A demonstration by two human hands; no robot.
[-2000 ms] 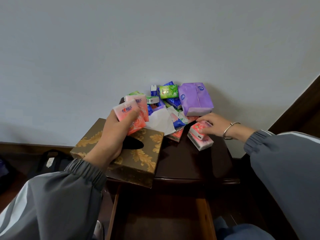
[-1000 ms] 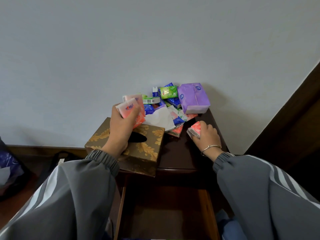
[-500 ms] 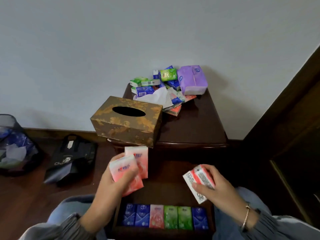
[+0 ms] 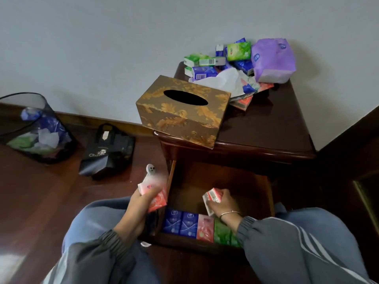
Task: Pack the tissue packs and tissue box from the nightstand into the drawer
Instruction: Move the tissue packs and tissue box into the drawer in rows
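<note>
Evidently mid-packing, the right hand (image 4: 222, 202) gripped pink packs (image 4: 212, 196) over the open drawer (image 4: 266, 193); the left hand (image 4: 141, 201) held more (image 4: 156, 198) beside its edge. Next, probably, slot them behind the front row (image 4: 196, 224); tissue box (image 4: 180, 111) waited on the nightstand (image 4: 266, 128).

Tissue box (image 4: 180, 111) set at front left of nightstand (image 4: 264, 130) top, overhanging its edge, with tissue packs (image 4: 235, 58) heaped behind it against wall (image 4: 102, 48); drawer (image 4: 217, 181) open below and in front, row of packs (image 4: 190, 224) along its near side; bin (image 4: 34, 130) and bag (image 4: 106, 152) on floor (image 4: 41, 201) to left.
</note>
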